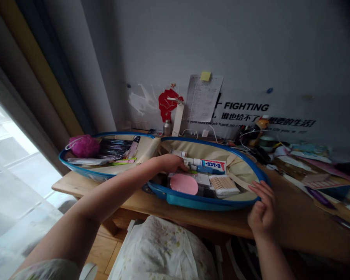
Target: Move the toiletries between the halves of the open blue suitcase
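An open blue suitcase (210, 205) with a beige lining lies on the wooden desk. My left hand (173, 163) reaches into its right half, fingers curled down among white tubes; what they grip is hidden. Close by are a toothpaste box (214, 165), a blue tube (205, 170), a round pink lid-like item (183, 184) and a pack of cotton swabs (224, 184). At the right end, my right hand (262, 206) is closed over the suitcase rim, fingers inside and thumb outside. A beige strap (240, 182) runs up to its fingertips.
The suitcase's left half holds a magenta bath puff (84, 146) and a dark plastic-wrapped packet (116, 149). Behind stand a metal bottle (167, 127) and a white upright lamp (178, 118). Papers and a purple pen (320, 197) clutter the desk's right side. A curtain hangs left.
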`<control>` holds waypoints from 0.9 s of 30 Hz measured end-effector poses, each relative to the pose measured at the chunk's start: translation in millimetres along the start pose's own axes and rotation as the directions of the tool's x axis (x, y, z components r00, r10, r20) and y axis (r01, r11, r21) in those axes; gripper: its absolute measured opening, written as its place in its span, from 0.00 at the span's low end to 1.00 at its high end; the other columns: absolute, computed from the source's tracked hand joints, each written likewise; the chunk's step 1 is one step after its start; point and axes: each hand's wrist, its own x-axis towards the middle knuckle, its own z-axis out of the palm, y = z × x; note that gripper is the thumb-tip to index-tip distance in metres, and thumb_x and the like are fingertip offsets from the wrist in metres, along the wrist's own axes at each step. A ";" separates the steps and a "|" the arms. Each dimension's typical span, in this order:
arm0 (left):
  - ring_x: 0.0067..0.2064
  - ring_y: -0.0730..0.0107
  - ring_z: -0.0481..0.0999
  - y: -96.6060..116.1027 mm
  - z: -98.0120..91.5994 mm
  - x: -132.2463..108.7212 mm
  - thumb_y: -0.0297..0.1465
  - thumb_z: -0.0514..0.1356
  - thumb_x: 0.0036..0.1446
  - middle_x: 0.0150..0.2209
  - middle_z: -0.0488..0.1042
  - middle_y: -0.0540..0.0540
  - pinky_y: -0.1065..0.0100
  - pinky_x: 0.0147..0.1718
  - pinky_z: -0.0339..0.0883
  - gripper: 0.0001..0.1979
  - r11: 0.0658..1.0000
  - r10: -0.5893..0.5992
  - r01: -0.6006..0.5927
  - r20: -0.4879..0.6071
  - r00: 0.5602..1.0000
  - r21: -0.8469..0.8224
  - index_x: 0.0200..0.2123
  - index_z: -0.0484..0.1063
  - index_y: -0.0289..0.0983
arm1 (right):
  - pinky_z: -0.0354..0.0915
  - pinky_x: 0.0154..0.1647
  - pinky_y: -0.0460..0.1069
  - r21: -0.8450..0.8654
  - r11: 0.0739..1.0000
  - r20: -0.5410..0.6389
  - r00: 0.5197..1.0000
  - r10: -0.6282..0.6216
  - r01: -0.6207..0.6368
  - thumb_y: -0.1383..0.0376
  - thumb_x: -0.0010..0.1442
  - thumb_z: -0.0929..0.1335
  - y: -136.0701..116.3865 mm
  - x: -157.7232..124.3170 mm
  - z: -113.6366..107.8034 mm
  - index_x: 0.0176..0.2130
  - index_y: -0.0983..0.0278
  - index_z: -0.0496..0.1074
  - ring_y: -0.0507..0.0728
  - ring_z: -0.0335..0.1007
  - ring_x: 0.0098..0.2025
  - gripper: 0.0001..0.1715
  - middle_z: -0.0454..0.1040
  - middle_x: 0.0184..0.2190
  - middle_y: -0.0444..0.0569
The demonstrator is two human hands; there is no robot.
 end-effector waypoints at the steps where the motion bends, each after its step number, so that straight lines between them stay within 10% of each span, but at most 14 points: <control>1: 0.46 0.66 0.77 0.6 -0.2 0.1 0.24 0.58 0.59 0.49 0.80 0.48 0.72 0.42 0.63 0.20 1.000 0.002 -0.002 0.002 1.000 0.001 0.50 0.81 0.45 | 0.65 0.58 0.68 -0.001 1.000 -0.002 1.000 -0.004 0.004 0.53 0.72 0.55 -0.3 0.4 0.1 0.47 0.64 0.74 0.66 0.70 0.59 0.26 0.76 0.48 0.59; 20: 0.42 0.70 0.78 2.8 1.2 8.1 0.27 0.63 0.59 0.45 0.81 0.49 0.75 0.40 0.65 0.16 0.995 0.085 -0.087 -0.039 0.996 -0.043 0.49 0.81 0.46 | 0.65 0.59 0.68 -0.003 1.000 -0.010 1.000 0.008 -0.008 0.52 0.71 0.54 0.2 1.8 0.4 0.46 0.64 0.73 0.67 0.70 0.58 0.27 0.76 0.46 0.60; 27: 0.48 0.67 0.77 -22.9 -37.7 -34.6 0.35 0.52 0.68 0.55 0.76 0.40 0.70 0.47 0.69 0.20 0.940 -0.160 -0.015 -0.479 0.863 -0.341 0.58 0.72 0.36 | 0.65 0.57 0.69 0.001 0.998 0.000 0.998 -0.069 0.069 0.56 0.72 0.55 2.6 2.2 0.5 0.50 0.63 0.73 0.68 0.69 0.59 0.24 0.76 0.48 0.61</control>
